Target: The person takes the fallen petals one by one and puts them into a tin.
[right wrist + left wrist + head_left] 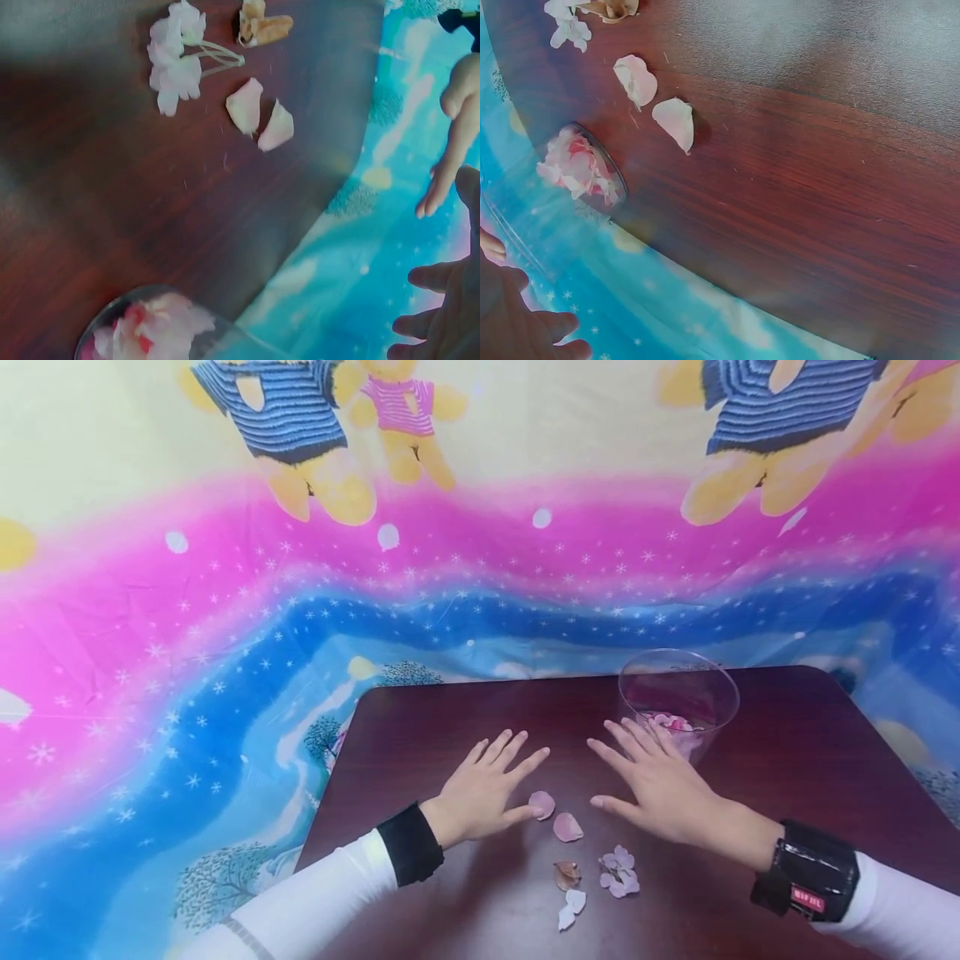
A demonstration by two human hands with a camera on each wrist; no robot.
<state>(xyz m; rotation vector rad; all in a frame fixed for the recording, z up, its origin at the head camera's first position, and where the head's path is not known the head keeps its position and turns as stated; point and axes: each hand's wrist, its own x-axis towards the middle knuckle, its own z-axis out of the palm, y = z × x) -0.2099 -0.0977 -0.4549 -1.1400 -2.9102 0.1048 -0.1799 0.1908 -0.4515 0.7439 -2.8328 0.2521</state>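
The dark wooden bench [787, 793] is being seen from above in the head view, standing in front of a bright printed cloth [225, 610] that is hanging behind it and spreading below its far edge. Both hands are being held flat over the benchtop with fingers straight and spread, and nothing is being gripped by either. The left hand [483, 793] is being laid palm down, its thumb tip touching or just reaching a pink petal [542, 803]. The right hand [660, 785] is being held the same way, its fingers pointing toward the far edge and lying just in front of a clear plastic cup [678, 697], whose lower wall is partly being hidden by those fingers; whether it is being touched cannot be told. The cup is standing upright near the far edge, mouth up, with pink and white petals [675, 727] heaped at its bottom. A second pink petal [567, 827] is lying between the two hands, just beside the first. Nearer the person, a small pale blossom cluster [619, 870], a brownish dried petal [566, 874] and two white petals [572, 910] are lying loose close together. In the right wrist view everything is being blurred.
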